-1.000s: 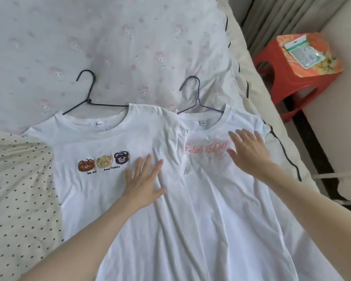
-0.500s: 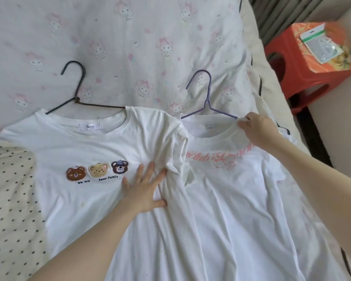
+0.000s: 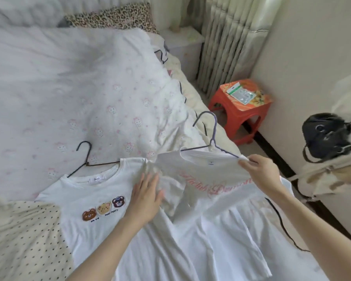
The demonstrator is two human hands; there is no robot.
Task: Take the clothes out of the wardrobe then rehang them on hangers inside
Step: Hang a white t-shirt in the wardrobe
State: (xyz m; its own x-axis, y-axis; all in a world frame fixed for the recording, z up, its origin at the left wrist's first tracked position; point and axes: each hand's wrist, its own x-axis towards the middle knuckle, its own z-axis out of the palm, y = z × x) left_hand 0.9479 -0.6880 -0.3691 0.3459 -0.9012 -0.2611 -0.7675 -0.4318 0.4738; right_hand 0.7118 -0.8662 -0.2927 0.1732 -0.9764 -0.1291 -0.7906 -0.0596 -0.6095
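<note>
Two white T-shirts lie on the bed. The bear-patch T-shirt lies flat at the left with a black wire hanger in its neck. My left hand rests flat with straight fingers on its right shoulder. The T-shirt with pink script is at the right on a purple wire hanger. My right hand pinches that shirt's right shoulder together with the hanger's end and holds it raised off the bed.
A white quilt with a pink print covers the bed. A dotted cloth lies at the lower left. A red stool with a packet stands right of the bed. A black bag hangs at the far right.
My right hand went from lying flat on the pink-script shirt to pinching its shoulder and lifting it with the hanger. My view has tilted up. The left hand stays pressed on the bear shirt.
</note>
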